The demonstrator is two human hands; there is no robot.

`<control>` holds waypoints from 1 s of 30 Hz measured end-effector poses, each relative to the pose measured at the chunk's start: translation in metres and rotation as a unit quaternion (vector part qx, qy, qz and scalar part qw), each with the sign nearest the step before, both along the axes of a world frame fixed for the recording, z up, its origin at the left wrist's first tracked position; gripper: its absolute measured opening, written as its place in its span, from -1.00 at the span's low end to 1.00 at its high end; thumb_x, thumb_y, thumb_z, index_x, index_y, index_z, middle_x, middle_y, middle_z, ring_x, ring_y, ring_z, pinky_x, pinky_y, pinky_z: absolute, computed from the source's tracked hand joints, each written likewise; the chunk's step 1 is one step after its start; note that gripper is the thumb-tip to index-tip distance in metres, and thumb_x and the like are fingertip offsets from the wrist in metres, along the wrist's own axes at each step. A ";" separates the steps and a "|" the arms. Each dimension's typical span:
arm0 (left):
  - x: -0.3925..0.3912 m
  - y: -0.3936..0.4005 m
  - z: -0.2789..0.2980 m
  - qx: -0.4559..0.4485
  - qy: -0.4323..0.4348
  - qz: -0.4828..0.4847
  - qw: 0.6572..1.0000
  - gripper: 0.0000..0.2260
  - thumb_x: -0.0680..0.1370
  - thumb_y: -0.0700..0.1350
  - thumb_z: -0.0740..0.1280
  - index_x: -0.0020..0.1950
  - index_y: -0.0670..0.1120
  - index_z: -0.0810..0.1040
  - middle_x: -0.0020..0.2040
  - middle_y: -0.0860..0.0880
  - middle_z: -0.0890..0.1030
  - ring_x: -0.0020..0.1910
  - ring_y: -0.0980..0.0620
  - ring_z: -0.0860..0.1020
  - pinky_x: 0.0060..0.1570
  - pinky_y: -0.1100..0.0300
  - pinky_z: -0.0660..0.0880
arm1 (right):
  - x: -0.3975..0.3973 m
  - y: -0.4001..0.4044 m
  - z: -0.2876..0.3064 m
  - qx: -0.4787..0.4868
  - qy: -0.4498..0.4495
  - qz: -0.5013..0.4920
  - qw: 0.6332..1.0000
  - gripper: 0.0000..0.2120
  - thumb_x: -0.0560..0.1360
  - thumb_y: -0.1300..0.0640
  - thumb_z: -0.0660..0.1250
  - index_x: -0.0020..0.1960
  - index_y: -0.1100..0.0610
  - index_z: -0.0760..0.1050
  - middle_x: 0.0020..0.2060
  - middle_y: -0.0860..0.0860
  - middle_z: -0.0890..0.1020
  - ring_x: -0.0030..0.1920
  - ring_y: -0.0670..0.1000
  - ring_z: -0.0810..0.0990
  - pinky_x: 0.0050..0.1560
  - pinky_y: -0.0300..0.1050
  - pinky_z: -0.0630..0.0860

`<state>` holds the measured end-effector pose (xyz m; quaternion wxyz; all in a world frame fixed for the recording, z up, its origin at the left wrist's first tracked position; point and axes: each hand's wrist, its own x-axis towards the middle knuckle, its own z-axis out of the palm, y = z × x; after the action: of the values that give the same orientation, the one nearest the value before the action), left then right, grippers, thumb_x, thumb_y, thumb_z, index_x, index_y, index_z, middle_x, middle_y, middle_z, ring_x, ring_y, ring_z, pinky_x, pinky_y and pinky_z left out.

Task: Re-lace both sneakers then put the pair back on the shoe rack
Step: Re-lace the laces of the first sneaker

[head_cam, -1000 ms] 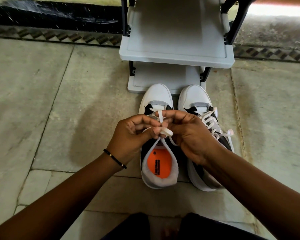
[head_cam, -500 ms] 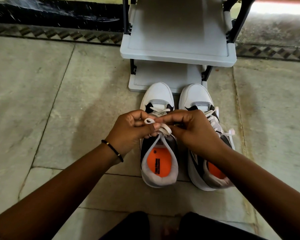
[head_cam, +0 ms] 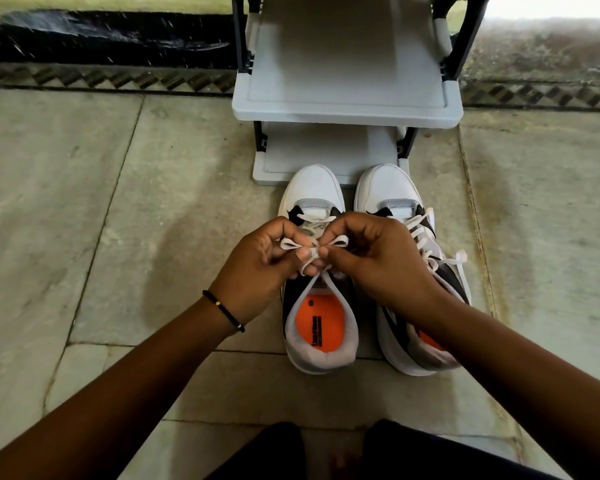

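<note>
both hands (head_cam: 257,268) (head_cam: 371,265) curl inward, pinching the lace (head_cam: 312,252) loops.

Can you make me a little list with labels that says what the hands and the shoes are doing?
left hand: pinching one loop of the white lace
right hand: pinching the other loop of the same lace
left sneaker: on the floor, bow being tied, orange insole showing
right sneaker: beside it on the floor, laced, partly hidden by the right arm
shoe rack: just beyond the toes, no shoes visible on its grey shelves
wrist: black bracelet on the left one
task left: finish the bow, put the pair on the rack
</note>
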<state>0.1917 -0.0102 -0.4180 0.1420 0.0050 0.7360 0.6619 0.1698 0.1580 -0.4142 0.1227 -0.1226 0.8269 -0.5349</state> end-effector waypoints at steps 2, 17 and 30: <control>0.000 0.000 0.000 -0.004 0.014 -0.004 1.000 -0.86 0.49 -0.31 0.28 -0.18 -0.08 0.48 -0.33 0.03 0.67 -0.31 0.16 0.64 -0.29 0.39 0.50 | -0.002 -0.001 0.000 0.011 -0.009 0.025 1.000 -0.92 0.43 0.21 0.38 -0.10 0.06 0.60 -0.23 -0.03 0.69 -0.24 -0.05 0.66 -0.16 0.04 0.62; -0.008 0.000 0.002 0.062 -0.077 -0.035 0.995 -0.84 0.54 -0.30 0.17 -0.03 -0.03 0.38 -0.47 0.08 0.63 -0.44 0.24 0.54 -0.39 0.43 0.43 | -0.002 0.000 -0.006 -0.088 -0.037 0.016 0.995 -0.91 0.45 0.33 0.34 -0.12 0.24 0.62 -0.22 0.01 0.69 -0.15 -0.04 0.66 -0.07 -0.13 0.58; 0.002 0.003 0.000 -0.023 0.042 0.002 0.999 -0.69 0.42 -0.20 0.38 0.04 0.05 0.35 -0.30 0.12 0.67 -0.23 0.18 0.63 -0.15 0.35 0.53 | -0.014 0.008 0.008 0.146 0.167 0.152 0.963 -0.96 0.38 0.15 0.43 -0.17 0.05 0.61 -0.32 -0.19 0.52 -0.24 -0.21 0.40 -0.24 -0.33 0.30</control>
<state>0.1937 -0.0077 -0.4180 0.1098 0.0278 0.7565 0.6441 0.1554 0.1658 -0.4065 0.0799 -0.3152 0.8764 -0.3552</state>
